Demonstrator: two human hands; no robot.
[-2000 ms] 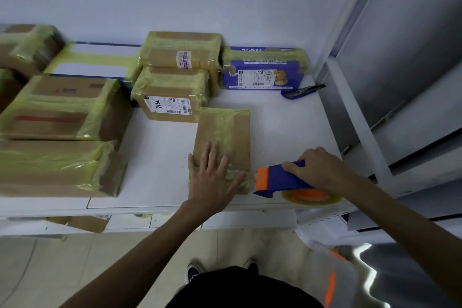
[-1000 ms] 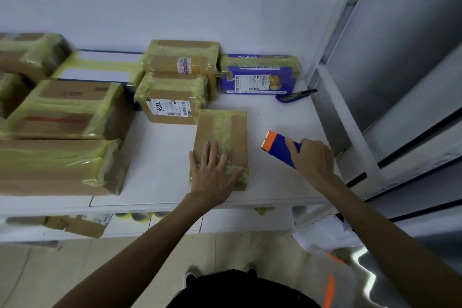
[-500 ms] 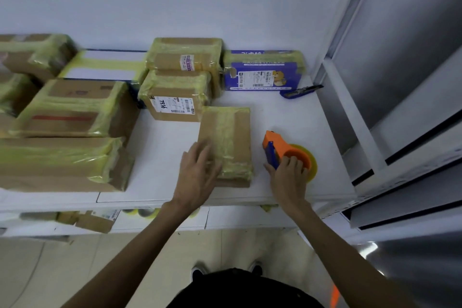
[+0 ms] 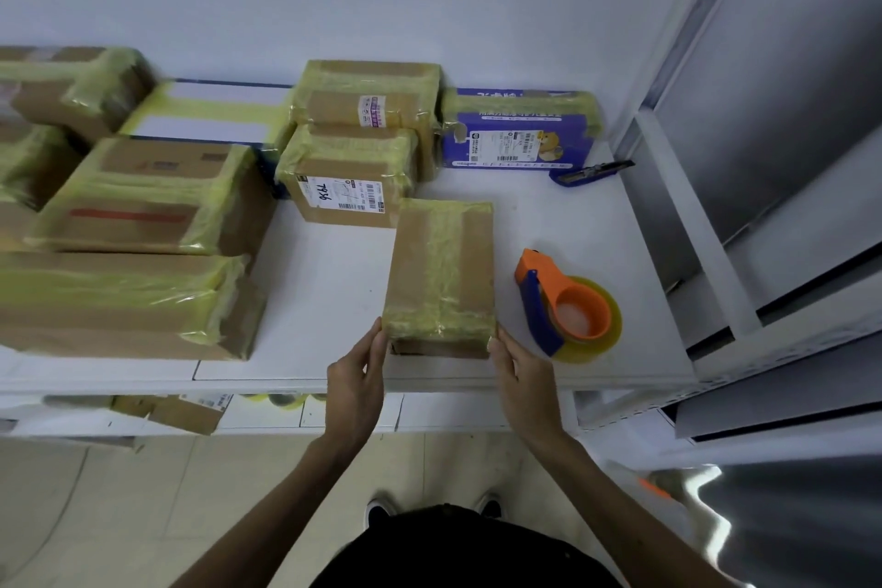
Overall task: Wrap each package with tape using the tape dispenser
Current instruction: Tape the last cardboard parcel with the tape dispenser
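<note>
Here we see both forearms reaching up from the bottom of the frame. The left hand (image 4: 355,377) and the right hand (image 4: 522,377) each grip a near corner of the package (image 4: 441,272) at centre. It is a flat brown cardboard box, banded with glossy, wrinkled yellowish tape, lying on the smooth white shelf (image 4: 334,301). Just right of it in the frame lies the tape dispenser (image 4: 563,306), let go, orange and blue plastic around a round translucent yellow roll.
</note>
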